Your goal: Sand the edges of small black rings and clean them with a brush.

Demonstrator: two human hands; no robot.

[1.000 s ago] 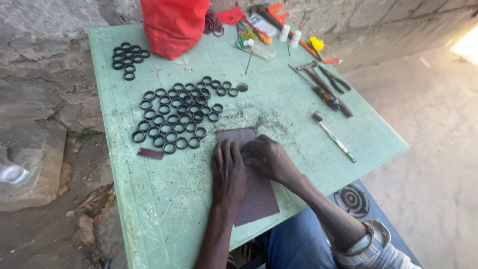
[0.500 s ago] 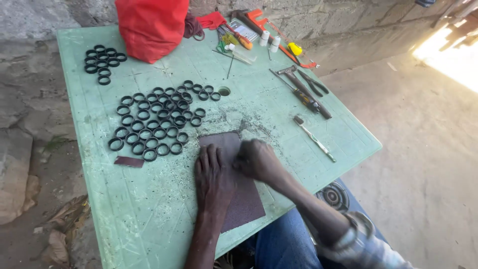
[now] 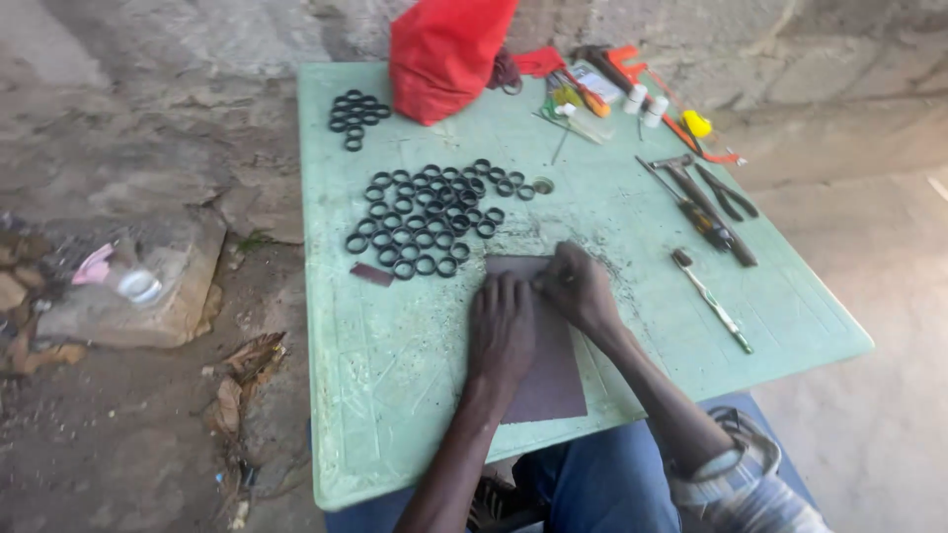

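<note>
**Both hands pressed flat on a dark abrasive-looking sheet**

The dark sheet (image 3: 538, 365) lies flat at the near middle of the green table (image 3: 395, 395), its near end close to the table's edge. It looks thin, light and bendable, probably best pinned under the palms or lifted by a free corner. The left hand (image 3: 501, 331) rests spread on it; the right hand (image 3: 578, 291) curls beside it at the far end, and whether it pinches something small I cannot tell. Black rings (image 3: 425, 217) crowd just beyond; hand tools (image 3: 706, 207) lie to the right. Bare tabletop remains at near left.
</note>
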